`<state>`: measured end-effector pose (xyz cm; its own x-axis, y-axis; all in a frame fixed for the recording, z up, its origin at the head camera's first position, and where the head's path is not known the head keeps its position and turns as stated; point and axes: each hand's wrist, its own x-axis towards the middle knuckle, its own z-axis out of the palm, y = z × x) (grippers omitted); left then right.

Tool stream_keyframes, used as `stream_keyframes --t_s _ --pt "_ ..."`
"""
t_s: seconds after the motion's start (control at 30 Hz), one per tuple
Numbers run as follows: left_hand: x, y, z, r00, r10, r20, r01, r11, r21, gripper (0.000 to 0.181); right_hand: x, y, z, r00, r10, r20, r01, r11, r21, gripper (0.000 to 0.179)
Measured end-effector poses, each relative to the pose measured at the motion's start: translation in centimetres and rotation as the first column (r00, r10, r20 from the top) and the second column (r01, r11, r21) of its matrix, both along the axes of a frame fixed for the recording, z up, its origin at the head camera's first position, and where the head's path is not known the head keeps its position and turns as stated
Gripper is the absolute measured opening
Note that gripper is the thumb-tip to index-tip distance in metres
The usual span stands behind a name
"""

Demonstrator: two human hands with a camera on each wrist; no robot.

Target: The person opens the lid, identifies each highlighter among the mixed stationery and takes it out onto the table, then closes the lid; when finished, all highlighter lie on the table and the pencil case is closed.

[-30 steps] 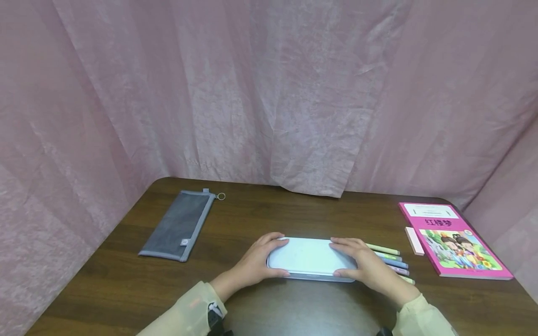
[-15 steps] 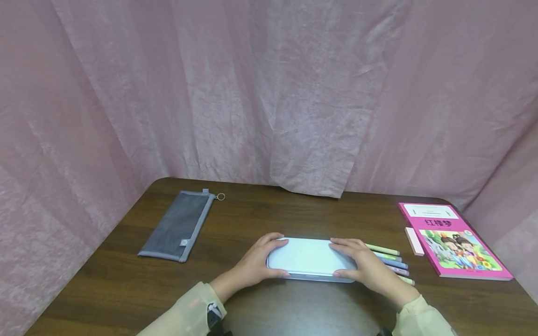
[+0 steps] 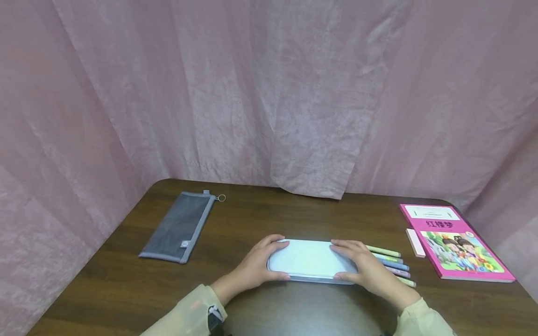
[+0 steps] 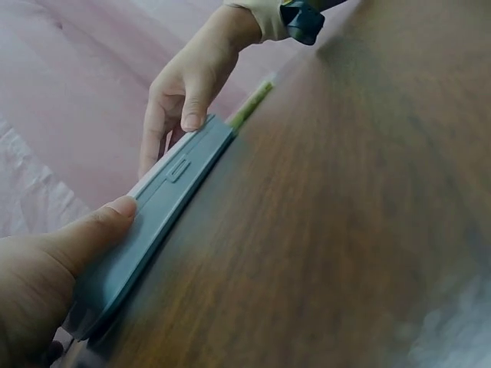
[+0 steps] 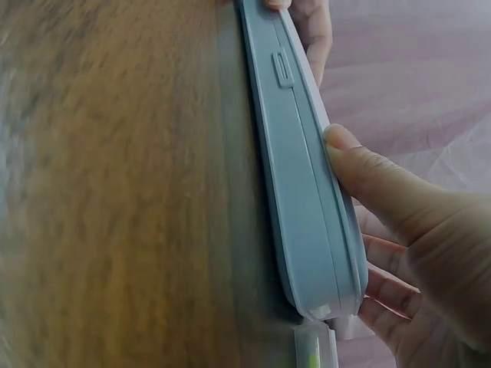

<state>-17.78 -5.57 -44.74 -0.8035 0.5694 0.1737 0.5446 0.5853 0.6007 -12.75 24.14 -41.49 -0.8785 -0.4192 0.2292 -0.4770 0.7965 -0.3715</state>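
A long pencil case (image 3: 312,259) with a pale top and blue-grey sides lies on the table, its lid down. In the right wrist view, a small latch (image 5: 283,69) shows on its front side. My left hand (image 3: 257,262) grips the left end, thumb at the front edge and fingers over the far edge. On the right end, my right hand (image 3: 364,264) holds the case the same way. Several pastel markers (image 3: 395,266) lie beside the right hand, partly hidden behind it.
A grey mesh zip pouch (image 3: 180,227) lies at the left of the table (image 3: 252,210). At the right are a pink book (image 3: 456,242) and a slim pale pink block (image 3: 415,242) touching or close to its edge. A pink curtain (image 3: 269,93) hangs behind.
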Motion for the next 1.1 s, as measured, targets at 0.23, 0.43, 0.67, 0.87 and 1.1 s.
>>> stream_keyframes --t_s 0.23,0.43,0.67,0.87,1.1 --pt "-0.4 0.1 -0.2 0.999 0.002 -0.032 -0.003 0.999 -0.041 0.080 -0.2 0.2 0.0 1.000 0.005 -0.016 -0.005 1.000 0.011 0.064" --pt "-0.9 0.1 0.0 0.999 0.002 -0.037 -0.005 0.997 -0.079 0.080 -0.8 0.5 0.0 1.000 0.008 0.017 -0.008 1.000 0.016 0.066" --pt "-1.7 -0.1 0.5 0.996 -0.046 -0.076 0.035 0.989 -0.141 0.076 -1.3 0.6 0.5 1.000 -0.003 0.013 0.003 0.999 0.046 0.065" --pt "-2.3 -0.6 1.2 0.991 -0.063 -0.120 0.040 0.983 -0.179 0.070 -1.5 0.6 0.5 0.999 0.020 -0.027 -0.018 0.998 0.060 0.063" --pt "-2.9 -1.3 1.9 0.977 -0.047 -0.206 0.001 0.976 -0.218 0.071 -2.0 0.6 1.1 0.992 0.042 -0.115 -0.034 0.997 0.074 0.061"
